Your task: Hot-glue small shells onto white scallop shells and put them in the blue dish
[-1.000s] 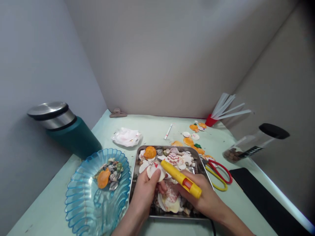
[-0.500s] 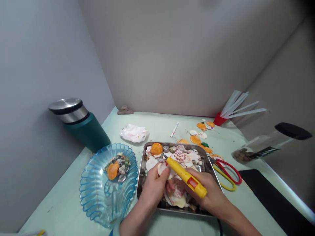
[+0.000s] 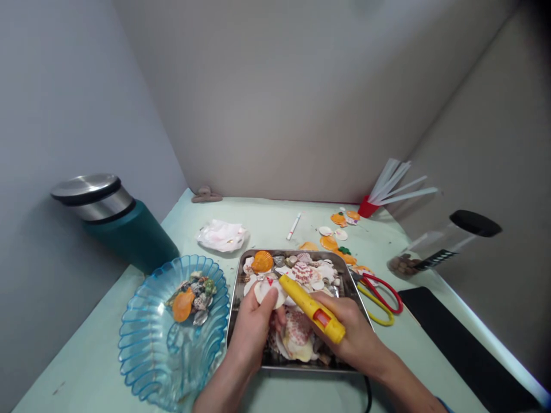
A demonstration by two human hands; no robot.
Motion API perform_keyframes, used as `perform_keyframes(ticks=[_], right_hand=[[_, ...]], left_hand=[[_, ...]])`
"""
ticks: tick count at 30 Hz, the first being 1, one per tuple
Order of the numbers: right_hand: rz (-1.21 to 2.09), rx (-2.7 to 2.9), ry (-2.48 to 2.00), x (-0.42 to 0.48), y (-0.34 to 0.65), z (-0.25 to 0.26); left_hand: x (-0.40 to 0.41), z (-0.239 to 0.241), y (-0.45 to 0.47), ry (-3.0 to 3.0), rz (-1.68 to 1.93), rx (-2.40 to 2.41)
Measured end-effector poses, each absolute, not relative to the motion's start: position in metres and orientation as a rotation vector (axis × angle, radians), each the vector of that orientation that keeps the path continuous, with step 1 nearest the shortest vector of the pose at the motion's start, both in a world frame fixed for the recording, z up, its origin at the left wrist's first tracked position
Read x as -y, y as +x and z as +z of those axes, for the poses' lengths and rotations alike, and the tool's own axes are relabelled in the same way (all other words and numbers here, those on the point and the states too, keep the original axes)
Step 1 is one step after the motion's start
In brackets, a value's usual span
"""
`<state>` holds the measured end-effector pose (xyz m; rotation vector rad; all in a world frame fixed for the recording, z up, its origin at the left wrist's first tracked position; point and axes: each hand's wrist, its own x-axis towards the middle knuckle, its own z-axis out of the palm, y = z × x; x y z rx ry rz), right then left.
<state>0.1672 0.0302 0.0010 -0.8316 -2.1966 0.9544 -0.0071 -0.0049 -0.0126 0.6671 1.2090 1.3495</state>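
Pinched between the thumb and fingers of my left hand (image 3: 253, 321) is a white shell (image 3: 263, 292) with a small red mark near its upper edge. My right hand (image 3: 346, 324) grips a yellow pen-shaped tool (image 3: 307, 304) with a red part set in its side. The tool's tip points up and left, close to the white shell; whether they touch I cannot tell. Both hands are over a metal tray (image 3: 235, 298) full of mixed shells. Among them are an orange scallop shell (image 3: 262, 261) and a red-and-white scallop shell (image 3: 302, 273).
Left of the tray lies a blue clear dish (image 3: 133, 338) holding small shells, with a teal bottle (image 3: 133, 238) behind. To the right are scissors (image 3: 390, 292), a jar (image 3: 430, 252) and a black flat object (image 3: 456, 344). Behind stand a red cup (image 3: 367, 207) of sticks and crumpled white paper (image 3: 221, 236).
The whole view has shifted, so everything sits further left. The white shell is turned more towards me, and its red mark now shows clear of the tool's tip.
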Motion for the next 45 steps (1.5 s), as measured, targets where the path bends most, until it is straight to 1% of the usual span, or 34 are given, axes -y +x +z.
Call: perform_keyframes(ticks=[15, 34, 45], right_hand=[[1.015, 2.235, -0.782, -0.028, 0.166, 0.008], [0.922, 2.232, -0.864, -0.029, 0.170, -0.002], [0.902, 2.222, -0.874, -0.029, 0.168, 0.001]], left_hand=[[0.004, -0.012, -0.006, 0.715, 1.297, -1.190], [0.004, -0.009, -0.008, 0.665, 1.347, -1.229], [0.004, -0.008, -0.008, 0.663, 1.340, -1.213]])
